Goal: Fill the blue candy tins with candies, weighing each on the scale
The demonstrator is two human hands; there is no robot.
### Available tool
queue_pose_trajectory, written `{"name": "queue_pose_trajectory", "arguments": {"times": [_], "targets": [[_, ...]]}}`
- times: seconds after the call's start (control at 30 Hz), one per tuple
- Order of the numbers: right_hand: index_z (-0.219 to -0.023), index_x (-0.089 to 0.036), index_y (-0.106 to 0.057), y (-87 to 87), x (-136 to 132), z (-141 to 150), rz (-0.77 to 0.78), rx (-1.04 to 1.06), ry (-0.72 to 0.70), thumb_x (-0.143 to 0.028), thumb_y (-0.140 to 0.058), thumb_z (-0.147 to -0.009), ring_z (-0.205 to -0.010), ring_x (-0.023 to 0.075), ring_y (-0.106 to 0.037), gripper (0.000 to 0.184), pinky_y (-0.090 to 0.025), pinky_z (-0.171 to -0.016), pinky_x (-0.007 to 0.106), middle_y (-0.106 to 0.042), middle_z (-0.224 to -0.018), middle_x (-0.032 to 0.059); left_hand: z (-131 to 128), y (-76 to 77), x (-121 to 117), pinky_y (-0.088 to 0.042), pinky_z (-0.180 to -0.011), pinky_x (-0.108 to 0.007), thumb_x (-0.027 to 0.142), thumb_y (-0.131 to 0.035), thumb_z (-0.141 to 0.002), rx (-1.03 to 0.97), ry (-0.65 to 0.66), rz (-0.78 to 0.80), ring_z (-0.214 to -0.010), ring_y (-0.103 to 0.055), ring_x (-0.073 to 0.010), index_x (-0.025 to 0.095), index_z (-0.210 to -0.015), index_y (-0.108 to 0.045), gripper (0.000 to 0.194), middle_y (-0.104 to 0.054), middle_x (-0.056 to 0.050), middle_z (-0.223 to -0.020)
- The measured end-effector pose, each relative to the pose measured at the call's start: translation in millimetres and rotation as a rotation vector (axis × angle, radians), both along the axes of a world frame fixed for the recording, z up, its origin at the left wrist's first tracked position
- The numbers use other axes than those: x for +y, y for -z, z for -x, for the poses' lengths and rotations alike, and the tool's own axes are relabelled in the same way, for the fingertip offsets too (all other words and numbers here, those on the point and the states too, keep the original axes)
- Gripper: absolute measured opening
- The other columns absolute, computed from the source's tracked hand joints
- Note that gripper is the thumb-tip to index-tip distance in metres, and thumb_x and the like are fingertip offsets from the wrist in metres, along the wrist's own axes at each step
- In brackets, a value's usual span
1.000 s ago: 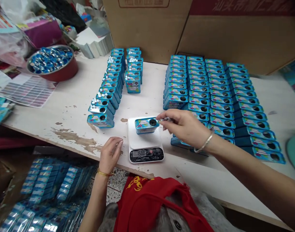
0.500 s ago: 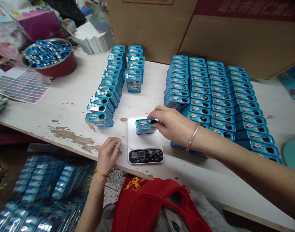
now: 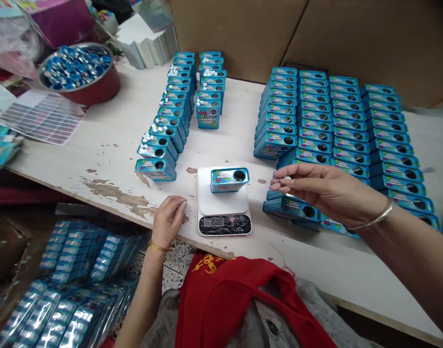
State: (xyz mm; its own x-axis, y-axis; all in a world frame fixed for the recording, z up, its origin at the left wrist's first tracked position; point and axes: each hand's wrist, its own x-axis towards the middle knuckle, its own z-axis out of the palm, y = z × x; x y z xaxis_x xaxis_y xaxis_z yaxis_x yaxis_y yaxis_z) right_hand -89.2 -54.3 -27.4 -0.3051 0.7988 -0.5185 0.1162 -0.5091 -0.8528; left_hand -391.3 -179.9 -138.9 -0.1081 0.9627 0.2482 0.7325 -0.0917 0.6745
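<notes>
A blue candy tin [image 3: 228, 180] with a round dark hole in its top stands on the white digital scale [image 3: 224, 205]. My right hand [image 3: 315, 186] is over the front of the right-hand tins, fingers pinched on a small white candy [image 3: 287, 178]. Left of the scale, my left hand [image 3: 168, 221] rests at the table edge, its fingers curled together and nothing visible in them. Closest to that hand is the front tin [image 3: 156, 168] of the left row. White candies [image 3: 159, 129] lie on top of several tins in that row.
Rows of open tins [image 3: 317, 116] cover the right of the table [image 3: 239, 111]. A short row [image 3: 208, 113] stands behind the scale. At the back left sits a red bowl [image 3: 87, 94] of blue-and-silver caps. Wrapped tins [image 3: 72, 256] are stacked below the table edge, beside cardboard boxes [image 3: 235, 34].
My right hand has left the tin on the scale and moved right, with a white candy showing in its fingertips. My left hand stays by the table edge. The view has shifted slightly.
</notes>
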Motion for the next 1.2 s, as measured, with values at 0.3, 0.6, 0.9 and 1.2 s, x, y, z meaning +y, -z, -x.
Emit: {"name": "queue_pose_trajectory", "arguments": {"times": [0.3,0.6,0.9,1.2], "targets": [[-0.085,-0.012,-0.065,-7.8,-1,28,-0.393,-0.154,-0.175,-0.033,-0.067,-0.076,-0.045,0.0081,-0.051,0.023,-0.04,-0.042,0.021,-0.06,-0.058,0.0004,-3,-6.0,0,-0.048,-0.081,-0.028,0.024,-0.048,-0.09,0.018,0.009,0.005,-0.088,-0.059,-0.0147,0.017,-0.092,-0.062,0.015,-0.062,-0.006,-0.091],[-0.076,-0.012,-0.065,3.5,12,67,-0.852,-0.349,-0.362,-0.02,-0.058,-0.083,-0.056,0.0103,-0.054,0.013,-0.04,-0.054,0.023,-0.061,-0.067,0.0026,-1,-9.1,-2,-0.048,-0.082,-0.028,0.022,-0.049,-0.09,0.02,0.001,-0.002,-0.09,-0.059,-0.0146,0.017,-0.093,-0.062,0.014,-0.062,-0.006,-0.093],[-0.089,-0.013,-0.066,9.6,10,62,-0.941,-0.314,-0.273,-0.026,-0.06,-0.083,-0.059,0.0122,-0.055,0.015,-0.042,-0.057,0.025,-0.064,-0.074,0.0044,-6,-9.2,5,-0.048,-0.081,-0.028,0.023,-0.049,-0.09,0.034,0.029,0.002,-0.088,-0.059,-0.0141,0.017,-0.092,-0.062,0.015,-0.063,-0.005,-0.091],[-0.082,-0.018,-0.064,-15.9,-34,16,-0.92,-0.314,-0.248,-0.03,-0.053,-0.089,-0.069,0.0136,-0.056,0.018,-0.043,-0.063,0.025,-0.064,-0.076,0.0033,-6,-18.3,5,-0.048,-0.082,-0.029,0.023,-0.051,-0.089,0.054,0.001,-0.028,-0.089,-0.06,-0.0146,0.017,-0.092,-0.063,0.014,-0.063,-0.006,-0.092]]}}
